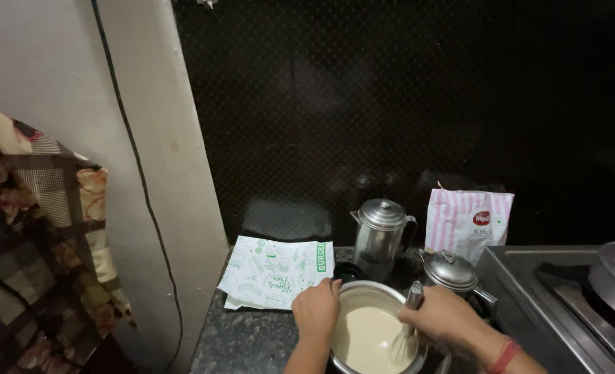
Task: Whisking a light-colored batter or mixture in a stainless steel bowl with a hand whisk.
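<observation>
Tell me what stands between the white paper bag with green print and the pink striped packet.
In the head view, a tall lidded steel jug stands between the paper bag and the striped packet, against the dark wall.

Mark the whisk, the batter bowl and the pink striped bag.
whisk (414, 298), head view, on its metal handle above the right hand
batter bowl (369, 287), head view, on the far rim
pink striped bag (459, 215), head view, on its front face

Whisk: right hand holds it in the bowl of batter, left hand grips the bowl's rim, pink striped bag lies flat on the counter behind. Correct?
Not quite. The head view shows the pink striped bag standing upright against the dark wall, not lying flat. The rest holds: right hand holds the whisk in the bowl of batter, left hand on the rim.
</observation>
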